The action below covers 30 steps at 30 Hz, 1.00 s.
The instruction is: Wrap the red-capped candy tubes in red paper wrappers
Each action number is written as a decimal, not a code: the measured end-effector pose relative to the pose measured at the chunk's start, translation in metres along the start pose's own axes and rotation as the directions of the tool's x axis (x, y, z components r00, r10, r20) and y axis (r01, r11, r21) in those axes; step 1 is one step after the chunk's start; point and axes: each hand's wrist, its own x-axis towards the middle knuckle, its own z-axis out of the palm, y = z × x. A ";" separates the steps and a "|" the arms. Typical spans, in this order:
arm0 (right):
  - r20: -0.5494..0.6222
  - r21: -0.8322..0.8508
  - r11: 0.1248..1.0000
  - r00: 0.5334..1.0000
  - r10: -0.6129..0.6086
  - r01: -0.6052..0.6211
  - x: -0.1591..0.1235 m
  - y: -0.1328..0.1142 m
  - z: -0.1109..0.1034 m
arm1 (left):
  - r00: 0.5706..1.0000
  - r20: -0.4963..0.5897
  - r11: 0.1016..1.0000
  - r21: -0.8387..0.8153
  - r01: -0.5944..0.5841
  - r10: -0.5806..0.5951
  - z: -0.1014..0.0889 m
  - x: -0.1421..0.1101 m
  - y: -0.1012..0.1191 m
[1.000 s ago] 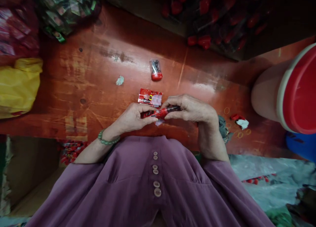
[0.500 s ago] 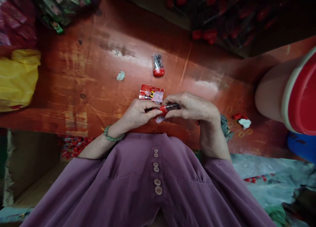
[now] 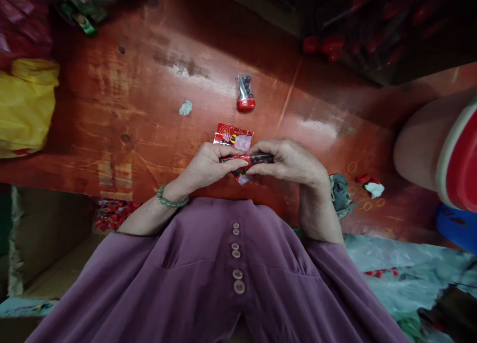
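Both hands meet in front of my body around a small clear tube with dark contents and a red part (image 3: 261, 158), which lies level between them. The fingers and thumb of my left hand (image 3: 204, 169) pinch its red end. My right hand (image 3: 288, 163) grips the dark, clear end between thumb and fingers. Just beyond and partly under the fingers is a red printed packet (image 3: 224, 132) on the table. Farther off lies a second clear container with dark balls and a red cap (image 3: 245, 103), touched by neither hand.
On the worn red table (image 3: 156, 119) a grey cloth (image 3: 340, 196) and yellow rubber bands (image 3: 367, 206) lie to the right, near a red-lidded bucket (image 3: 417, 144). A yellow bag (image 3: 26, 109) is at left. A dark box of red-capped containers (image 3: 331, 48) stands far right.
The tube has turned from slightly tilted to level, and more of its red part shows by my left fingers. Both hands keep hold. The view has shifted a little.
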 end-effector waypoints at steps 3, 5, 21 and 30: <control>-0.088 0.095 0.995 0.996 -0.018 0.027 -0.004 0.004 0.007 | 0.999 0.045 0.999 -0.042 0.030 -0.029 -0.001 0.004 0.000; -0.177 0.125 0.991 0.984 -0.017 0.040 -0.006 0.006 0.013 | 0.995 0.073 0.994 -0.082 0.067 -0.061 -0.002 0.007 -0.001; -0.465 0.609 0.793 0.824 0.323 0.033 0.002 0.009 0.065 | 0.963 -0.158 0.785 -0.614 0.078 -0.220 0.029 -0.010 -0.009; -0.776 0.367 0.930 0.559 0.293 0.022 0.019 0.004 0.102 | 0.952 -0.237 0.811 -0.584 0.020 -0.195 0.037 -0.004 -0.014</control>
